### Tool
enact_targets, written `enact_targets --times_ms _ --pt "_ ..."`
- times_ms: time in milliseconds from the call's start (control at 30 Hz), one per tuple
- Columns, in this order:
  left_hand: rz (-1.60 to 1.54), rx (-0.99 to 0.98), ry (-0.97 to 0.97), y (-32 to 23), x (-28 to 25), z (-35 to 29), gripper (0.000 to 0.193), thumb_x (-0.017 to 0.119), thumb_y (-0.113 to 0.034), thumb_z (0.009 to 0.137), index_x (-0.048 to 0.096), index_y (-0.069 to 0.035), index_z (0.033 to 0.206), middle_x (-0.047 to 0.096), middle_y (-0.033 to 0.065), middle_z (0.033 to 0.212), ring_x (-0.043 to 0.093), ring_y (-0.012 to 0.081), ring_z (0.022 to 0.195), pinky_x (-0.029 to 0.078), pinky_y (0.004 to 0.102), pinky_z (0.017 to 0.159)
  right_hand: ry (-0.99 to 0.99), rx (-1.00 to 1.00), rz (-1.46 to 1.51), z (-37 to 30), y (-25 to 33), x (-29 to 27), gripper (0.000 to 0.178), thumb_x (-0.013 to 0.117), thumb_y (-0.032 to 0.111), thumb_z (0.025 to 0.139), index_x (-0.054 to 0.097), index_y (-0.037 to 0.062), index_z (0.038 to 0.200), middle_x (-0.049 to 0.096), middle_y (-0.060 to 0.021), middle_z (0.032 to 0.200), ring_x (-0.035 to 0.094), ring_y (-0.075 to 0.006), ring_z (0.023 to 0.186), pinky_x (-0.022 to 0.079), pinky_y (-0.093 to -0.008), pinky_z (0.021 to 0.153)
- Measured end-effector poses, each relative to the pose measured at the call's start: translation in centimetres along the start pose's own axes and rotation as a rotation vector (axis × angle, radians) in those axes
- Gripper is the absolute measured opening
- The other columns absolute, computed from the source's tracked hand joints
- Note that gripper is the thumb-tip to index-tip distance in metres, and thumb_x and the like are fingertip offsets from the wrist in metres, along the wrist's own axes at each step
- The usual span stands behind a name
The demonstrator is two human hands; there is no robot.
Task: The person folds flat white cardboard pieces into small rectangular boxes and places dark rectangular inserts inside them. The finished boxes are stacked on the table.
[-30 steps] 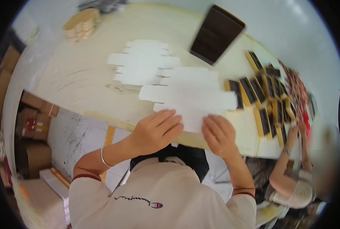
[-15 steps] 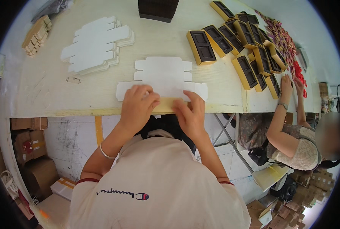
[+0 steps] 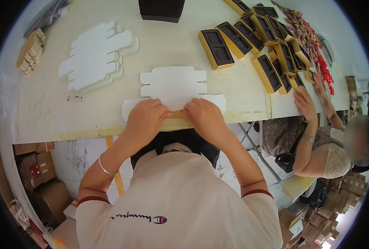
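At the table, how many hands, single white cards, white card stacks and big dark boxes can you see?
Left hand, right hand, co-worker's hands: 4
Single white card: 1
White card stack: 1
Big dark box: 1
Total: 7

White flat cardboard blank with notched flaps [image 3: 174, 85]: near part partly hidden behind the left hand [image 3: 147, 118] and the right hand [image 3: 207, 119].
Narrow gold strip [image 3: 176, 114]: both ends covered by the hands.
Dark brown rectangular box [image 3: 161, 10]: cut off by the picture's upper edge.
Heap of small multicoloured pieces [image 3: 298, 31]: too small to tell apart.
Co-worker's head [image 3: 358, 135]: blurred.
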State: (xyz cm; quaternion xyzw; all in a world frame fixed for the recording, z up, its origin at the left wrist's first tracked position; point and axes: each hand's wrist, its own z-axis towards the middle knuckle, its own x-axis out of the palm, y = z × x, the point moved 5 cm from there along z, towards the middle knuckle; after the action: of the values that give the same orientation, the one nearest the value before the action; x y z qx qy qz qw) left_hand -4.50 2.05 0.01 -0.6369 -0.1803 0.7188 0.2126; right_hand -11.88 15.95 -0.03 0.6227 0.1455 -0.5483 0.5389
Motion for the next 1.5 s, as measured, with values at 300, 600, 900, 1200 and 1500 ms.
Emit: enact_targets --times_ms 300,600,900,1200,1500 --pt "-0.044 0.014 -0.196 -1.9 0.8 -1.2 0.029 0.062 -0.002 0.074 0.062 -0.007 0.103 0.055 0.0101 0.099 0.054 0.0305 0.091 0.045 0.0414 0.077 0.075 0.406 0.699 -0.1 0.7 1.0 0.022 0.062 0.005 0.087 0.051 0.0003 0.105 0.066 -0.0148 0.088 0.065 -0.0298 0.083 0.051 -0.0343 0.071" --pt "0.012 0.016 0.094 1.8 -2.5 1.5 0.017 0.056 -0.001 0.079 0.060 -0.004 0.096 0.059 0.0083 0.102 0.055 0.0298 0.094 0.048 0.0382 0.077 -0.020 -0.118 0.044 -2.9 -1.7 -3.2 0.048 0.065 0.000 0.075 0.057 0.0056 0.122 0.048 -0.0186 0.135 0.045 -0.0371 0.124 0.039 -0.0450 0.101" --pt "0.043 0.273 -0.002 1.9 -1.2 3.7 0.021 0.058 0.002 0.076 0.064 -0.004 0.095 0.061 0.0041 0.102 0.054 0.0260 0.089 0.048 0.0351 0.077 -0.097 -0.161 -0.018 -3.5 0.5 -0.7 0.020 0.070 0.008 0.076 0.064 0.0029 0.094 0.060 -0.0099 0.093 0.058 -0.0265 0.084 0.043 -0.0369 0.077" --pt "0.020 0.177 0.033 0.3 -2.2 1.4 0.039 0.074 -0.028 0.072 0.062 -0.006 0.102 0.057 0.0075 0.111 0.051 0.0287 0.100 0.045 0.0404 0.084 -0.267 -0.141 -0.078 -1.6 1.0 0.8 0.022 0.064 0.003 0.079 0.061 0.0046 0.100 0.052 -0.0161 0.116 0.055 -0.0338 0.099 0.044 -0.0422 0.086" --pt "0.004 0.104 0.050 2.3 1.0 -0.7 0.056 0.075 -0.028 0.072 0.056 -0.007 0.121 0.055 0.0130 0.127 0.048 0.0330 0.120 0.034 0.0452 0.101 -0.183 -0.237 -0.074 -3.2 2.4 2.4 0.044 0.073 0.023 0.070 0.063 0.0074 0.110 0.057 -0.0110 0.104 0.054 -0.0304 0.097 0.042 -0.0450 0.084"
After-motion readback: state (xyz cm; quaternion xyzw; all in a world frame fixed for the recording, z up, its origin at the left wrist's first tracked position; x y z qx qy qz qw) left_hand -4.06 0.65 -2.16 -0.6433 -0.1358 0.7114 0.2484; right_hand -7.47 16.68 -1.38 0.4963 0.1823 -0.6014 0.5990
